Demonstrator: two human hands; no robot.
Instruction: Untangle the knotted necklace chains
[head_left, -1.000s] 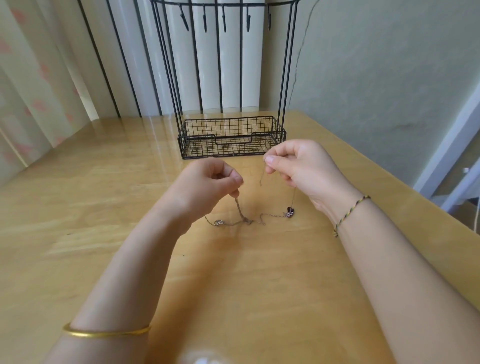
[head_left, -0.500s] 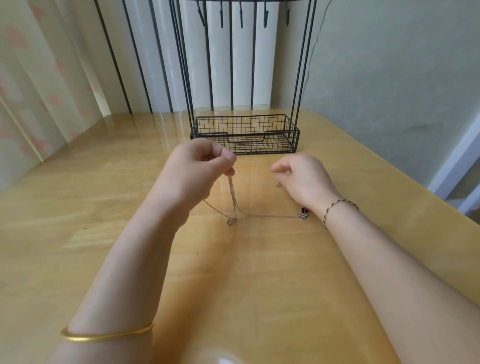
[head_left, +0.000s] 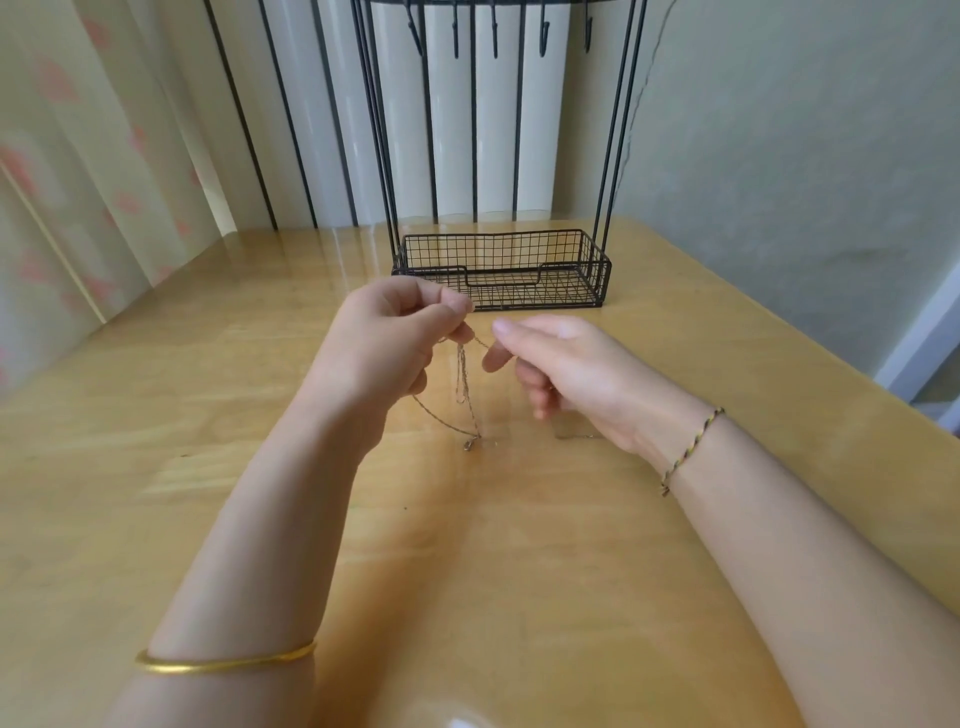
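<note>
the left hand (head_left: 384, 343) is raised above the glossy light wooden table (head_left: 208, 467), its thumb and forefinger pressed together on the thin, silver-coloured knotted necklace chains (head_left: 461, 379), its other fingers curled into the palm. from that pinch a twisted bundle of strands hangs almost straight down, and a looser loop swings out under the left wrist and meets the bundle at the tabletop, where a small metal clasp or charm (head_left: 469, 445) rests on the wood. one short strand runs sideways from the pinch toward the right hand (head_left: 566, 374), just beside it. the right forefinger is stretched out straight toward the left hand, the thumb sits below it with a narrow gap between, and the strand ends in that gap; whether the fingertips actually grip it cannot be told. the remaining right fingers are curled under. a further bit of chain lies flat on the table beneath the right hand, partly hidden by it.

a plain gold bangle (head_left: 223, 662) circles the left forearm, and a braided multicoloured cord bracelet (head_left: 688, 449) circles the right wrist. behind the hands stands a black wire jewellery stand with a mesh basket base (head_left: 501, 270), upright rods and small hooks along the top. pale curtains hang at the left and a greenish wall at the right.
</note>
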